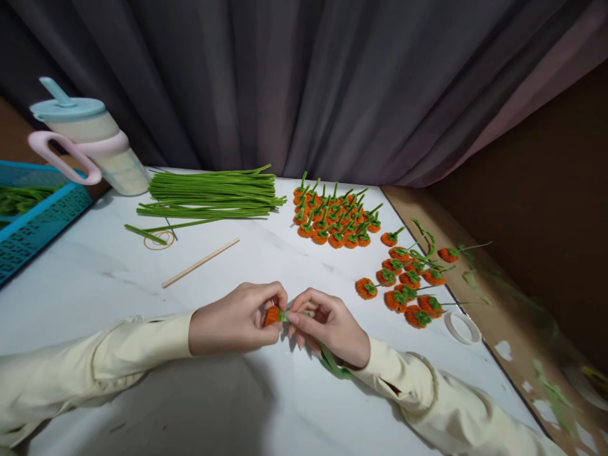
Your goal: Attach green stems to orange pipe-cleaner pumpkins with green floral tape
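Note:
My left hand [240,316] is closed around a small orange pipe-cleaner persimmon [272,315] with a green top. Thumb and fingertips of my right hand [327,320] pinch at that green top, close beside my left fingers. What exactly the right fingertips hold, stem or tape, is partly hidden. A loop of green tape [335,366] shows under my right wrist. Several similar persimmons [337,218] with short green stems stand bunched at the back. More persimmons [411,278], some with long thin stems, lie loosely to the right.
Green pipe cleaners [213,193] lie piled at the back, near a rubber band [159,247] and a wooden stick [200,263]. At the left stand a tumbler [118,158] and a blue basket [47,228]. A white ring [462,328] lies by the table's right edge.

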Demonstrator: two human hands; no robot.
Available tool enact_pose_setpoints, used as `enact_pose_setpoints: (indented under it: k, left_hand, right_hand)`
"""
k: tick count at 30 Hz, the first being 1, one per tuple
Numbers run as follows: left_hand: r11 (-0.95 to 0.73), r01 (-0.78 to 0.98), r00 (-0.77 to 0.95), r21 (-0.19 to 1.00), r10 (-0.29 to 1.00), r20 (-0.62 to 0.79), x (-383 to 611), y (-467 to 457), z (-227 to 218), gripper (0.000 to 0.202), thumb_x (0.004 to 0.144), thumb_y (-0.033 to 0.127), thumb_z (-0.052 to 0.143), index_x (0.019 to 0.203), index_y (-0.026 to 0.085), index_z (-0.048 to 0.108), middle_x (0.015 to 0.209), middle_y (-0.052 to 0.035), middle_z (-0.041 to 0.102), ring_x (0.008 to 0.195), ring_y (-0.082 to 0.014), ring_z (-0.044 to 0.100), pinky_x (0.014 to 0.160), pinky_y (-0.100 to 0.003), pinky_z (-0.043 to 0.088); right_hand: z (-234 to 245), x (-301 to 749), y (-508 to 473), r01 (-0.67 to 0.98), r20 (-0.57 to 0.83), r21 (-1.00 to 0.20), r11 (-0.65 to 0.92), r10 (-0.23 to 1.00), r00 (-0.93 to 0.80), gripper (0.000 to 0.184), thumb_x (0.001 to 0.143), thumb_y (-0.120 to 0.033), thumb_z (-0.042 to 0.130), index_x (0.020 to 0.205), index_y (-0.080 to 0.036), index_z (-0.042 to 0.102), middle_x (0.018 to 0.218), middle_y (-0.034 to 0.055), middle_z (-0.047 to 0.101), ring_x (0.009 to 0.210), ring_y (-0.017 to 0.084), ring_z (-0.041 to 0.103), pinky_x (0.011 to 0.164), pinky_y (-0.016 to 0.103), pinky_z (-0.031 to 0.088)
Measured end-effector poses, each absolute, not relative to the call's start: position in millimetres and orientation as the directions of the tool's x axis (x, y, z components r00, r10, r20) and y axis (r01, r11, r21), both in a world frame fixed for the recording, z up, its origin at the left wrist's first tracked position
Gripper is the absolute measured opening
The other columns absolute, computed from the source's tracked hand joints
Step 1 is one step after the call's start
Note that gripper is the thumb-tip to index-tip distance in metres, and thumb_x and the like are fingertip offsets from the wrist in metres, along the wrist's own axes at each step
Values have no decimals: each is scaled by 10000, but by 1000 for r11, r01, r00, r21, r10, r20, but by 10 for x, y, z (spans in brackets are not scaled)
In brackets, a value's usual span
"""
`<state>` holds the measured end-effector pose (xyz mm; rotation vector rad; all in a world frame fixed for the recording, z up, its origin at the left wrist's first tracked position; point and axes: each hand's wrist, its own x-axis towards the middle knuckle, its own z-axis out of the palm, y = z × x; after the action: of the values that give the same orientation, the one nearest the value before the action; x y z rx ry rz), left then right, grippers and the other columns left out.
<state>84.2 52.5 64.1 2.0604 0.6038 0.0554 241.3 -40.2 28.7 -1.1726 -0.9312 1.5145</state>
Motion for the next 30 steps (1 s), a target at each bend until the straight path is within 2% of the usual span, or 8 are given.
enact_pose_setpoints:
  k: [3, 5, 10, 13, 16, 22, 24, 30]
  left_hand:
    - [-647, 265, 907, 715, 420, 44, 817, 476, 614, 90, 701, 139, 459, 777, 164, 499, 658, 34, 498, 540, -69, 420, 527, -168, 374]
    - [-745, 169, 928, 645, 340, 150, 796, 464, 591, 146, 726, 111, 419, 808, 157, 531, 724, -2, 526, 605, -87, 458, 590, -179, 402]
    - [-927, 1, 968, 376, 95, 231, 760, 498, 575, 322, 786, 101, 338, 879, 172, 638, 820, -86, 579, 697, -144, 518, 624, -212, 440]
    - [-955, -15, 969, 297, 60, 240, 756, 522, 575, 331, 801, 116, 333, 857, 172, 654, 815, -99, 592, 700, -156, 525, 589, -215, 443]
    - [-934, 15, 965, 358, 107, 239, 760, 531, 570, 319, 807, 109, 345, 860, 161, 655, 835, -100, 603, 696, -145, 535, 602, -210, 442]
    - [-798, 26, 963, 603, 180, 198, 786, 563, 586, 273, 762, 80, 393, 887, 154, 624, 867, -75, 585, 688, -106, 522, 669, -178, 423]
    - [-748, 52, 964, 662, 212, 163, 798, 579, 599, 238, 746, 84, 408, 847, 154, 613, 847, -63, 570, 688, -103, 512, 672, -176, 413]
    - [-683, 126, 963, 720, 259, 78, 820, 600, 609, 131, 719, 128, 449, 746, 154, 575, 722, -23, 516, 619, -100, 446, 601, -189, 370]
  right_hand:
    - [290, 2416, -400, -241, -233, -939, -244, 970, -73, 293, 704, -363, 697, 768, -137, 523, 573, -26, 582, 391, 50, 499, 282, 107, 331]
    - [292, 2418, -399, -250, -234, -936, -246, 969, -77, 298, 702, -362, 699, 777, -142, 513, 566, -31, 579, 381, 48, 488, 277, 107, 324]
    - [303, 2425, -396, -281, -235, -926, -251, 968, -89, 314, 692, -358, 711, 793, -148, 501, 568, -38, 576, 367, 38, 475, 280, 98, 309]
    - [305, 2431, -395, -295, -239, -920, -256, 966, -93, 320, 686, -358, 716, 793, -148, 499, 563, -39, 578, 361, 37, 467, 281, 103, 306]
    - [303, 2437, -395, -296, -246, -919, -261, 965, -89, 320, 690, -356, 713, 797, -150, 492, 549, -41, 580, 352, 38, 458, 280, 107, 309]
    - [305, 2450, -394, -307, -220, -919, -245, 969, -116, 309, 729, -360, 681, 846, -167, 469, 569, -40, 586, 367, 46, 468, 291, 110, 309]
    - [301, 2456, -398, -300, -185, -929, -215, 975, -124, 283, 752, -347, 662, 871, -166, 480, 592, -36, 585, 395, 46, 484, 329, 121, 343]
    - [266, 2472, -416, -221, -103, -968, -123, 989, -102, 311, 655, -269, 752, 848, -149, 540, 722, -5, 574, 557, 68, 530, 479, 178, 467]
